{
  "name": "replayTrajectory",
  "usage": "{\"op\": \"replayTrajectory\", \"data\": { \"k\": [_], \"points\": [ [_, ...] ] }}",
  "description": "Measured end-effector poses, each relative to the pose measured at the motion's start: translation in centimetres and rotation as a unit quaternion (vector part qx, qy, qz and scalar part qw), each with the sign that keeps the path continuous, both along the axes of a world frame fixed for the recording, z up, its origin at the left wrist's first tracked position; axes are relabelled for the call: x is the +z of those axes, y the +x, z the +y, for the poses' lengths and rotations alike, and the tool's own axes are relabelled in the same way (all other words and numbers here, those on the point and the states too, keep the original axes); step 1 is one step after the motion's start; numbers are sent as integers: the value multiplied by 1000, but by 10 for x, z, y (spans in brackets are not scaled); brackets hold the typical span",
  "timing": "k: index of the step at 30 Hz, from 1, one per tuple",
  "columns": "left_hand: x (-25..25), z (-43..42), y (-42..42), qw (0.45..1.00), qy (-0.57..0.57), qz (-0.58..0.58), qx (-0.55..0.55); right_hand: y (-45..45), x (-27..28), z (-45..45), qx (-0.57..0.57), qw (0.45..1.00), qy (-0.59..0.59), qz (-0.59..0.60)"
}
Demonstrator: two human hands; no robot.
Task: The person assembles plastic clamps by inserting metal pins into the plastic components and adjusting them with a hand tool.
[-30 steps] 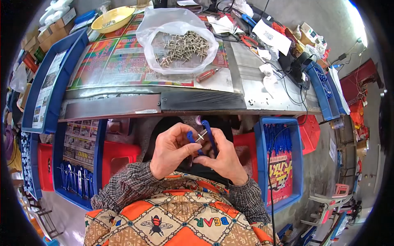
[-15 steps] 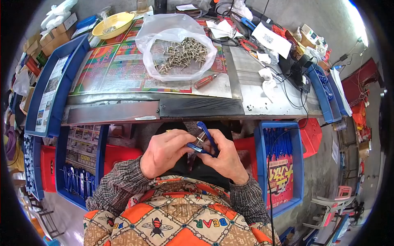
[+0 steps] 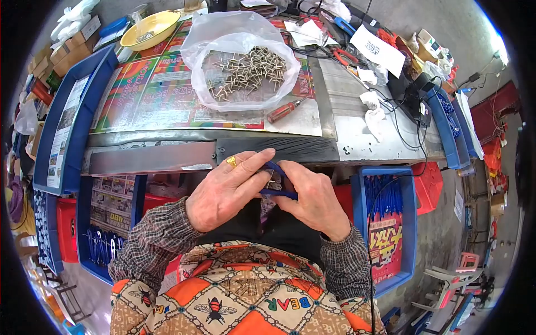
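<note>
Between my two hands, just below the table's front edge, is a blue tool-like piece with a small metal part in its gap. My left hand is bent over its left side, fingers closed together, with a gold ring showing. My right hand grips the right side between thumb and fingers. The fingers partly hide the piece. Beyond the hands, a clear plastic bag holds many metal cross-shaped parts, and a red screwdriver lies beside it.
Blue trays with blue pieces stand at the lower left and lower right. A paper-lined blue tray sits at the table's left, near a yellow bowl. Red-handled pliers, papers and cables lie on the right. A black cable hangs over the right tray.
Both hands have moved up toward the table edge with the blue piece. My left hand has turned over it, its back now facing up. The view has shifted slightly.
</note>
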State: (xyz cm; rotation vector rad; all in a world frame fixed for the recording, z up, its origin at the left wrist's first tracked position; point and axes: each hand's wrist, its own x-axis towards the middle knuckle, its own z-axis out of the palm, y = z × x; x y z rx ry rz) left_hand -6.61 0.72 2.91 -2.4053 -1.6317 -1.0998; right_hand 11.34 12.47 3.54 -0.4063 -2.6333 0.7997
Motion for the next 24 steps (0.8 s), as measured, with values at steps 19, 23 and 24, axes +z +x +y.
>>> {"op": "replayTrajectory", "data": {
  "k": [19, 23, 24],
  "points": [
    [-19, 10, -20, 990, -18, -57, 130, -46, -15, 19, -26, 988, 138, 62],
    [-16, 11, -19, 990, -11, -36, 137, -45, -13, 21, -23, 990, 127, 52],
    [-18, 12, -18, 990, -11, -40, 137, -45, -13, 20, -22, 990, 126, 51]
  ]
}}
